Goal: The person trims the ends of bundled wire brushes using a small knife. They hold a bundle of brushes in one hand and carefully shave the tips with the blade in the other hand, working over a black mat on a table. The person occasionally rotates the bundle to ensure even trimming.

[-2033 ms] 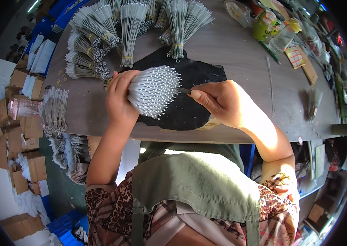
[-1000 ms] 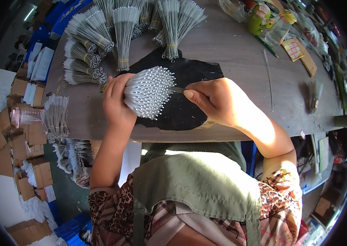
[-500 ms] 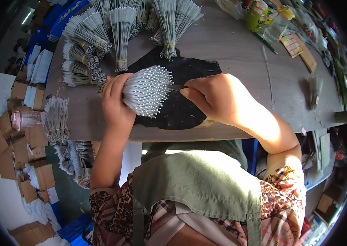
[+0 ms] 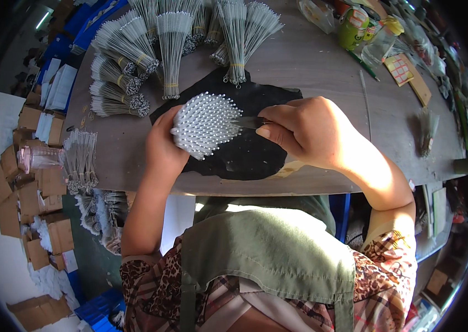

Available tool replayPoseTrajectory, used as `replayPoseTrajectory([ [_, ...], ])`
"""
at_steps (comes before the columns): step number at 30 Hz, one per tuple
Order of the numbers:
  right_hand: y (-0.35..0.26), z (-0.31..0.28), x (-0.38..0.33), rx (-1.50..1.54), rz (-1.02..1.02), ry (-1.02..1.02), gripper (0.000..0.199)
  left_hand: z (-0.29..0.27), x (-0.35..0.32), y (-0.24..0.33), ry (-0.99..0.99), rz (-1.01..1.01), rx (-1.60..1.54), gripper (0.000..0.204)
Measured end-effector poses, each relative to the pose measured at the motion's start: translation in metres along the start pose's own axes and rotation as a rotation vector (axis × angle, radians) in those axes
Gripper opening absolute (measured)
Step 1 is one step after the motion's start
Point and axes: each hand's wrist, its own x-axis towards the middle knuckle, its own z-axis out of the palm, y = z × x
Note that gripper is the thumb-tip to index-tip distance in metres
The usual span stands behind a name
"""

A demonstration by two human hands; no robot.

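Observation:
My left hand (image 4: pixel 164 141) is closed round a thick bundle of thin wire brushes (image 4: pixel 205 126), their white-dotted tips facing up in a rounded mass. At its right side, my right hand (image 4: pixel 300 130) pinches slim metal tweezers (image 4: pixel 249 123), whose points reach the edge of the tips. Where exactly the points end among the tips is too small to make out. Beneath both hands a black cloth (image 4: pixel 250 157) lies on the table. The lower part of the held bundle is hidden by the tips and my hand.
Several banded brush bundles (image 4: pixel 172 55) fan out along the far left of the grey table (image 4: pixel 322 61). One loose brush (image 4: pixel 365 105) lies on the right. A green can (image 4: pixel 351 30), a green pen (image 4: pixel 362 63) and a wooden strip (image 4: pixel 415 86) stand or lie far right. Cardboard boxes (image 4: pixel 57 232) fill the left.
The bundle has tipped so its tips face more upward. My right hand has shifted slightly right, and more of the tweezers shows. The whole view has moved slightly.

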Motion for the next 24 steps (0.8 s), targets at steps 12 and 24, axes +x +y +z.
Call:
replayPoseTrajectory([
  [12, 0.005, 0.002, 0.009, -0.051, -0.071, 0.031, 0.033, -0.002, -0.002, 0.014, -0.175, 0.144, 0.313, 0.041],
  [24, 0.003, 0.002, 0.012, -0.117, -0.042, -0.058, 0.025, 0.001, 0.001, 0.023, -0.211, 0.216, 0.490, 0.039],
])
